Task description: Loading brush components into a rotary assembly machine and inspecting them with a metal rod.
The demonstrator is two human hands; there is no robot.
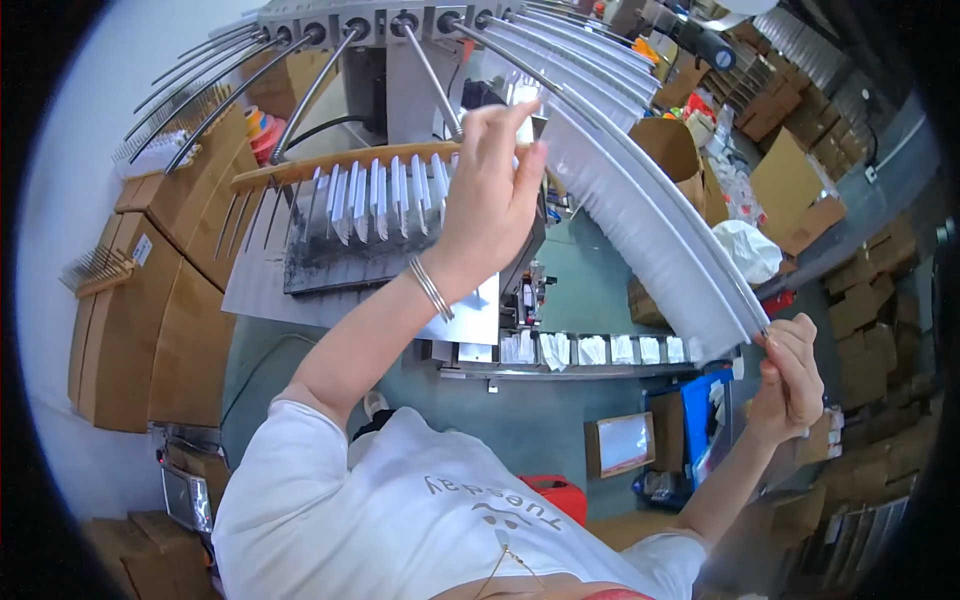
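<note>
My right hand [790, 375] is closed in a pinch on the near end of a long metal rod [665, 185] that slants down from the machine at the top. Along that rod hangs a long row of thin white translucent pieces [640, 235], packed tightly together. My left hand [490, 190] is raised beside the upper part of this row, thumb and index finger apart, the other fingers partly curled. Whether its fingertips touch the pieces is hard to tell. Left of it, a wooden bar [345, 165] carries several white blade-like pieces [380, 200] above a dark tray [340, 262].
The rod machine [372, 28] fans bare rods to the left and loaded rods to the right. Below runs a narrow rail [570, 370] with small white bundles. Cardboard boxes [190, 330] stack at left, and an open carton [668, 150] stands behind the row.
</note>
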